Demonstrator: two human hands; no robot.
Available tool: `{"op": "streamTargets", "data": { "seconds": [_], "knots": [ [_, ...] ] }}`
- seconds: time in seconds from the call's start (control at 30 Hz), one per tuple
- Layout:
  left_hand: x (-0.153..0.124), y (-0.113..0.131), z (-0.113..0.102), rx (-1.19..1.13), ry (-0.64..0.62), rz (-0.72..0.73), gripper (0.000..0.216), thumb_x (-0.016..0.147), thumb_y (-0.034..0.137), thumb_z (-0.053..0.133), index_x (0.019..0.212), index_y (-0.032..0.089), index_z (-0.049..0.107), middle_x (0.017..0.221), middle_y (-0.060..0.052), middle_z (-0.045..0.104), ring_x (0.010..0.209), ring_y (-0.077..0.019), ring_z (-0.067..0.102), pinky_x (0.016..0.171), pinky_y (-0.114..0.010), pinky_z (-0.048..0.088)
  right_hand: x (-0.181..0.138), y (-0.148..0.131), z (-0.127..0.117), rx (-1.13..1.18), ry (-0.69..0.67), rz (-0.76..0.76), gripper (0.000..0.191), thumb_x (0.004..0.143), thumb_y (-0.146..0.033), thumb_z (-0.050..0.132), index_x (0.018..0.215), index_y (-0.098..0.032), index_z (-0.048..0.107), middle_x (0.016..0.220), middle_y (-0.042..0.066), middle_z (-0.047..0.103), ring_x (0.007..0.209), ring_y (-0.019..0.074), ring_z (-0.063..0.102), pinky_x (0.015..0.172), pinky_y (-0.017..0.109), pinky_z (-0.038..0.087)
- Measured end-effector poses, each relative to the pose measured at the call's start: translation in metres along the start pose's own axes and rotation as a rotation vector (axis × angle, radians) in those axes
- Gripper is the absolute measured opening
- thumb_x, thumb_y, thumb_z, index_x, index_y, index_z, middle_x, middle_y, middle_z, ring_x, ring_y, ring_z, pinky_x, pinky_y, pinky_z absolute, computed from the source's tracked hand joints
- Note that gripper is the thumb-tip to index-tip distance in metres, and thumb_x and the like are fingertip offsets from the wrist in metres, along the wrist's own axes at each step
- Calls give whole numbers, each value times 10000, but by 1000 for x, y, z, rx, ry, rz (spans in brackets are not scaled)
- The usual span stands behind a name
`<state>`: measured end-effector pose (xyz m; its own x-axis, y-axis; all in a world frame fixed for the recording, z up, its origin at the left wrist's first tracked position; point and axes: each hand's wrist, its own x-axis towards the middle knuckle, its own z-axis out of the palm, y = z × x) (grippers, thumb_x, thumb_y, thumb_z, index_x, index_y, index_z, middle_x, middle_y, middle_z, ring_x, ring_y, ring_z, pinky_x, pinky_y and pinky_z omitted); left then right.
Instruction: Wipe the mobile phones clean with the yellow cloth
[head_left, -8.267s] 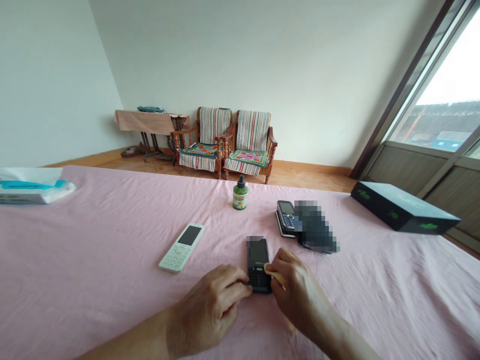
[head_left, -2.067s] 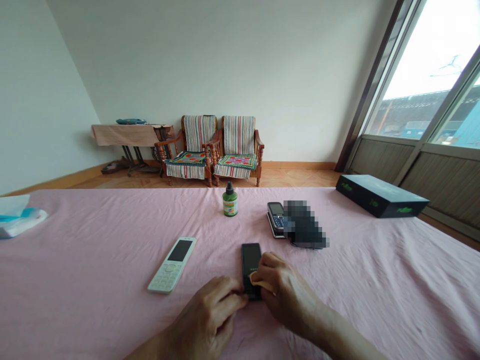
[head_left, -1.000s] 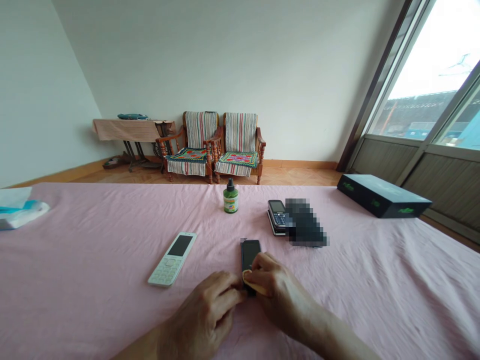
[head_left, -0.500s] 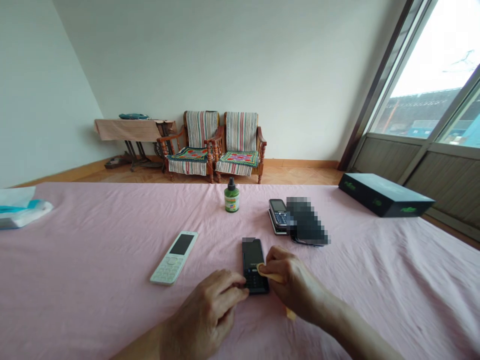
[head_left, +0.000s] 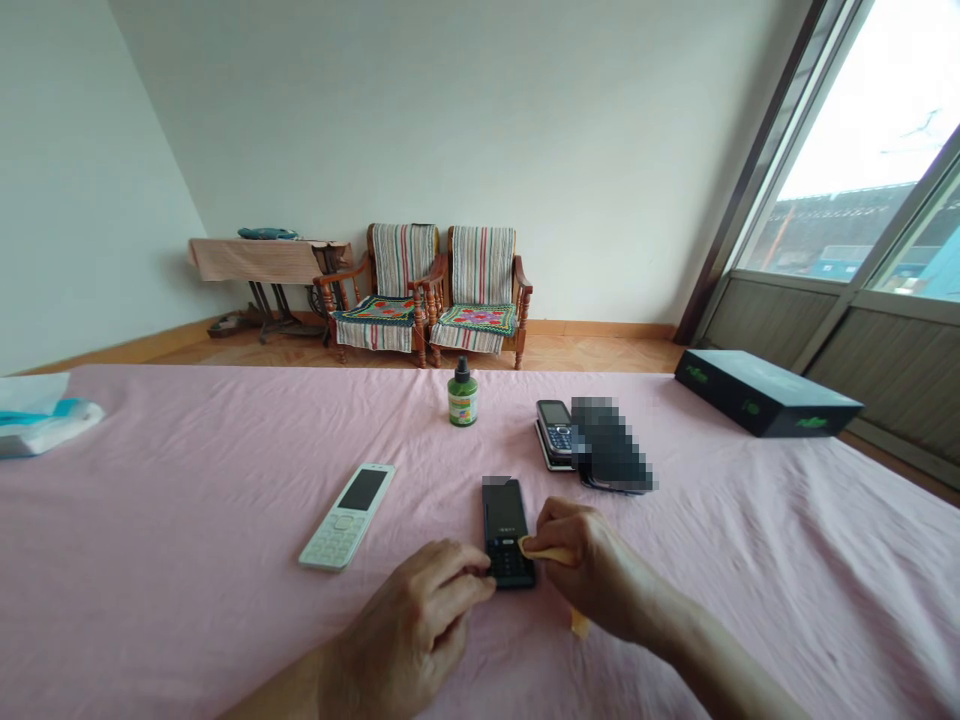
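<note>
A black keypad phone lies face up on the pink cloth. Curled fingers of my left hand press on its lower left edge and hold it in place. My right hand is closed around a yellow cloth, whose folded tip touches the right side of the phone near the top of the keypad. Another end of this cloth hangs below the hand. Left of my hands lies a white keypad phone, apart from both.
A green bottle with a black cap stands farther back. To its right are a stacked silver-and-black keypad phone and a blurred dark item. A black box sits far right, a tissue pack far left.
The right hand with the yellow cloth has shifted slightly down and right along the black phone's keypad. My left hand keeps its place on the phone.
</note>
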<state>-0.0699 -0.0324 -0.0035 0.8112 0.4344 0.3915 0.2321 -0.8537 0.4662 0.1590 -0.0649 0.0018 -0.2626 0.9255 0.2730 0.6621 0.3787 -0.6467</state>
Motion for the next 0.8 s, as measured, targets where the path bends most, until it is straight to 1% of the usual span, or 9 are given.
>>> {"op": "streamTargets", "data": {
  "seconds": [0.1,0.23,0.3,0.47,0.57,0.63,0.73,0.8],
  "knots": [
    [0,0,0,0,-7,-6,431,810,-41,429,1124,203,596,1149,-83,584,1066,-209,569,925,-358,512,1,0,1,-15,55,5,278,771,39,473,630,-168,593,727,-7,515,695,106,513,606,225,337],
    [-1,1,0,-1,-9,-11,438,806,-44,435,1126,208,595,1162,-79,583,1079,-210,563,938,-362,504,-1,-2,-1,-36,-14,-13,283,730,63,471,581,-164,551,716,-18,496,670,95,507,587,222,324],
    [-2,1,0,-4,-6,-7,439,805,-44,436,1126,211,594,1155,-75,584,1069,-207,566,932,-357,505,-1,-1,-1,-41,-19,-15,285,734,62,473,576,-164,546,711,-17,497,673,97,511,587,221,327],
    [-2,1,0,-10,-6,-11,447,796,-51,437,1121,212,594,1139,-67,584,1053,-203,567,927,-353,504,10,10,8,-115,112,4,284,815,32,455,688,-166,615,749,9,506,703,128,499,628,235,362],
    [-1,1,0,-12,0,-9,445,796,-55,431,1119,203,595,1129,-69,587,1049,-200,569,930,-348,503,17,14,12,-146,160,16,283,831,31,442,757,-161,636,766,18,509,713,136,495,639,238,372],
    [0,2,0,-13,7,-10,442,794,-57,429,1112,199,597,1128,-70,589,1049,-198,571,931,-341,503,17,14,11,-149,158,10,281,816,41,450,740,-162,630,756,14,508,705,134,495,634,235,369],
    [1,3,-1,-10,13,-18,431,789,-53,438,1090,203,610,1114,-66,597,1035,-198,579,918,-336,512,13,11,10,-140,118,-14,287,787,54,467,640,-163,584,724,4,497,691,126,494,613,226,355],
    [1,4,-2,-8,15,-20,426,787,-47,443,1085,202,617,1102,-66,602,1025,-199,584,911,-338,516,12,9,10,-136,107,-22,296,775,62,467,607,-163,564,711,3,491,692,125,492,610,224,350]
  ]
}}
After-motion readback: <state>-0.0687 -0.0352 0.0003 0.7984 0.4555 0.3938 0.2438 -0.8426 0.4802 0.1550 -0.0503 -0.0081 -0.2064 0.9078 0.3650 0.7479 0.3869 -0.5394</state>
